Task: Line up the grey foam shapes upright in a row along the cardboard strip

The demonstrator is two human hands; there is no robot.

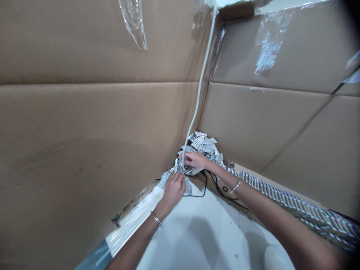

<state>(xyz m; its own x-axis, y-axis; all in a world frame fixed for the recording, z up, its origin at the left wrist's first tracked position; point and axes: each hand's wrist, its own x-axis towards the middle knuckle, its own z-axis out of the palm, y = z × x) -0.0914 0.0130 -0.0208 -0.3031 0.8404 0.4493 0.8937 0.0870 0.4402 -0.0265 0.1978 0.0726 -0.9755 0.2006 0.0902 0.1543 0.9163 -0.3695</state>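
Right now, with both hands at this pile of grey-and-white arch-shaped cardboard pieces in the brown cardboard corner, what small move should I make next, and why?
Probably lift the thin white cable aside with your right hand. It hangs right past those fingers and down into the pile of grey-and-white arch-shaped pieces, so it could well snag them.

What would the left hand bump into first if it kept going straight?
Probably the white cord, just past the left hand's fingertips, though depth is hard to judge; the right hand lies behind it.
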